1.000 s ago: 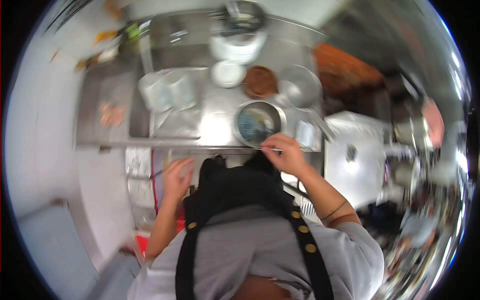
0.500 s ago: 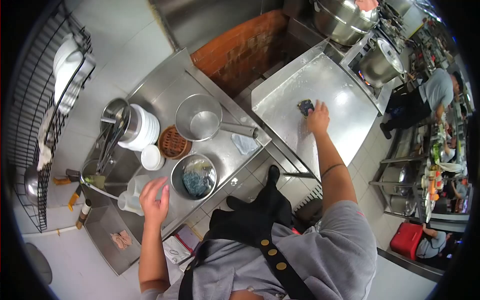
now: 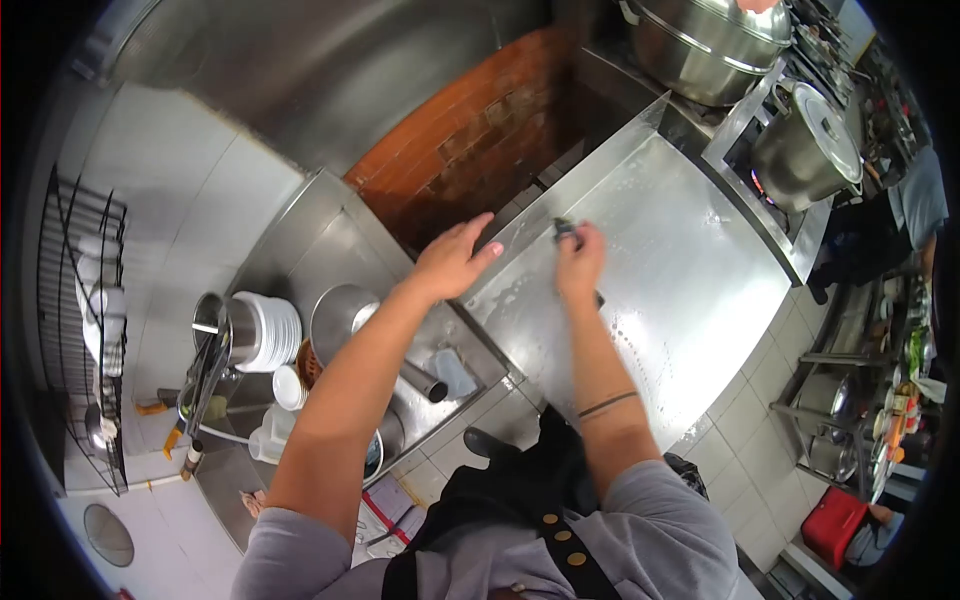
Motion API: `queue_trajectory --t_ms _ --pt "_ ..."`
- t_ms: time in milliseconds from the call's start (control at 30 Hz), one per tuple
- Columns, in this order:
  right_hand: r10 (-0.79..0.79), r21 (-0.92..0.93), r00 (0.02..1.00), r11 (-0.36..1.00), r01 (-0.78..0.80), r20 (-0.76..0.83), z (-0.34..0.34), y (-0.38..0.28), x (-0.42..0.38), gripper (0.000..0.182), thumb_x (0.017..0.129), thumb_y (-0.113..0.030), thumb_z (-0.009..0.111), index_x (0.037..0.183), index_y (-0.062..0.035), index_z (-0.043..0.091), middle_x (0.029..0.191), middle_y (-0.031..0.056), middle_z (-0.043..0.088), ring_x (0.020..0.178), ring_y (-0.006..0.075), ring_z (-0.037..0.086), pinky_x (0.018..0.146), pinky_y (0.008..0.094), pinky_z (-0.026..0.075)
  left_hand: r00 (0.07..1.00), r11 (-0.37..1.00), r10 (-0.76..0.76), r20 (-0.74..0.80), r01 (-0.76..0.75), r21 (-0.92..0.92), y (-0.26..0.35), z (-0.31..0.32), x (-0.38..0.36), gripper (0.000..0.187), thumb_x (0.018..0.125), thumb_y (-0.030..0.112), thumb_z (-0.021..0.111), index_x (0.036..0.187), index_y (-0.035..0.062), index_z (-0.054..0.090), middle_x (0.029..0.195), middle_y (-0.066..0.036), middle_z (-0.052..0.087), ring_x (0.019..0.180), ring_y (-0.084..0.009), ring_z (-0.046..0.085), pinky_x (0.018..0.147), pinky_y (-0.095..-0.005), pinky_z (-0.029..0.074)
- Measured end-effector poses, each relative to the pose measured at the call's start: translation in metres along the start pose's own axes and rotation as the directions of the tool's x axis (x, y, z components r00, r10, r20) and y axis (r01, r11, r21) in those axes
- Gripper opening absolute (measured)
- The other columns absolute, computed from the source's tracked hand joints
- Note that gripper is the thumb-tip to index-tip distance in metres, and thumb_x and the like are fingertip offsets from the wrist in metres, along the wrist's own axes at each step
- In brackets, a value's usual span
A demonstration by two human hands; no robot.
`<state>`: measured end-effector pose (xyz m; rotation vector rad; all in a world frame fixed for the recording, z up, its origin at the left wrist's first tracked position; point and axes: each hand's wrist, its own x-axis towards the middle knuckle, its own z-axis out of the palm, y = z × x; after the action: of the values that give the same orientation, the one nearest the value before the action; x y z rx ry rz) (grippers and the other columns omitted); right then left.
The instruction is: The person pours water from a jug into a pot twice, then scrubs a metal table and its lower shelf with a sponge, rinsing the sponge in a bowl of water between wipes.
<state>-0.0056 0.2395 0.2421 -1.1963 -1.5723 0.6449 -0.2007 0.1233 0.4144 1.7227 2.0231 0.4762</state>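
My right hand (image 3: 580, 262) is closed around a dark scrubbing pad (image 3: 566, 232), part of which sticks out past the fingers. It is over the left part of the wet stainless steel worktop (image 3: 690, 270), near its raised back edge. Droplets and whitish streaks show on the steel below the hand. A small dark bit shows beside my right wrist, too little of it to name. My left hand (image 3: 455, 262) is held out with its fingers stretched and nothing in it, above the edge of the sink counter, left of the worktop.
On the left counter are a saucepan (image 3: 340, 325), stacked white plates (image 3: 272, 332) and a folded cloth (image 3: 453, 374). My left forearm partly hides a metal bowl (image 3: 375, 455). A lidded pot (image 3: 810, 150) stands over a flame at right. Behind it, a large steamer (image 3: 700, 50). A co-worker (image 3: 890, 230) stands far right.
My left hand has moved up and right from beside the bowl toward the worktop. My right hand has shifted left with the pad, now gripped between its fingers. The view has turned slightly.
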Motion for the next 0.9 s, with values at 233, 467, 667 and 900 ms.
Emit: queue_trajectory --t_ms 233,467,667,900 --pt "0.125 0.200 0.966 0.965 -0.171 0.225 0.030 -0.118 -0.038 0.071 0.102 -0.018 0.050 0.160 0.0062 0.018 0.165 0.0321 0.020 0.153 0.0442 0.025 0.123 0.0475 0.022 0.998 0.974 -0.058 0.020 0.052 0.222 0.008 0.013 0.008 0.048 0.106 0.042 0.045 0.133 0.0053 0.059 0.116 -0.023 0.071 0.106 -0.0430 0.067 0.091 -0.0528 0.052" --pt "0.268 0.461 0.963 0.858 -0.226 -0.028 0.036 0.002 0.212 0.080 0.110 -0.047 0.036 0.160 0.0084 0.007 0.169 0.0274 0.003 0.159 0.0362 0.002 0.129 0.0442 0.003 0.981 0.968 -0.176 0.081 0.157 0.197 0.027 0.002 0.015 0.048 0.106 0.044 0.048 0.126 0.0031 0.063 0.106 -0.025 0.071 0.100 -0.0478 0.065 0.086 -0.0544 0.051" --pt "0.292 0.418 0.956 0.871 -0.258 -0.017 0.035 0.010 0.222 0.083 0.108 -0.048 0.039 0.160 0.0086 0.007 0.169 0.0268 0.003 0.159 0.0360 0.002 0.129 0.0433 0.002 0.980 0.963 -0.181 0.079 0.161 0.217 0.026 0.005 0.019 0.046 0.104 0.042 0.052 0.125 0.0028 0.064 0.099 -0.025 0.071 0.094 -0.0454 0.068 0.083 -0.0534 0.053" --pt "-0.008 0.263 0.998 0.965 -0.010 0.068 0.034 -0.078 0.083 0.101 0.088 -0.018 0.063 0.158 0.0121 -0.003 0.165 0.0374 -0.005 0.156 0.0484 -0.005 0.127 0.0516 0.001 0.988 0.972 -0.141 0.068 0.125 0.198 0.017 0.011 0.018 0.038 0.101 0.039 0.058 0.105 0.0029 0.067 0.093 -0.024 0.072 0.089 -0.0461 0.067 0.079 -0.0535 0.053"
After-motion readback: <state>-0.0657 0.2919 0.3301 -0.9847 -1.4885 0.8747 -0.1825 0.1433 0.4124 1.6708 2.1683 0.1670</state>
